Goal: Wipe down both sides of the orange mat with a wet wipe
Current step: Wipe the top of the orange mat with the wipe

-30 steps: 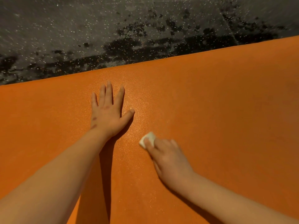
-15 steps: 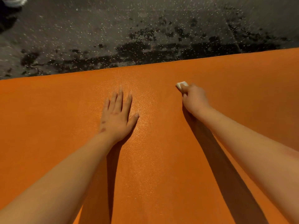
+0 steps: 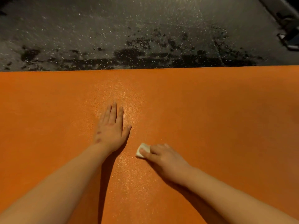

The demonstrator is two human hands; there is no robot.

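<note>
The orange mat (image 3: 210, 120) lies flat and fills the lower two thirds of the head view. My left hand (image 3: 111, 130) rests palm down on it with straight fingers, near the middle. Just to its right and a little nearer to me, my right hand (image 3: 163, 157) presses a small folded white wet wipe (image 3: 141, 150) onto the mat, its fingers curled over the wipe. Only the wipe's left end shows past the fingertips. A damp sheen runs along the mat between the two hands.
Beyond the mat's far edge lies a dark speckled floor (image 3: 129, 29) with black wet-looking patches. At the top right corner a dark object with a pale edge (image 3: 289, 38) stands on the floor.
My right hand has pulled the wipe back from near the mat's far edge to a spot close beside my left hand. The left hand stays flat in place.
</note>
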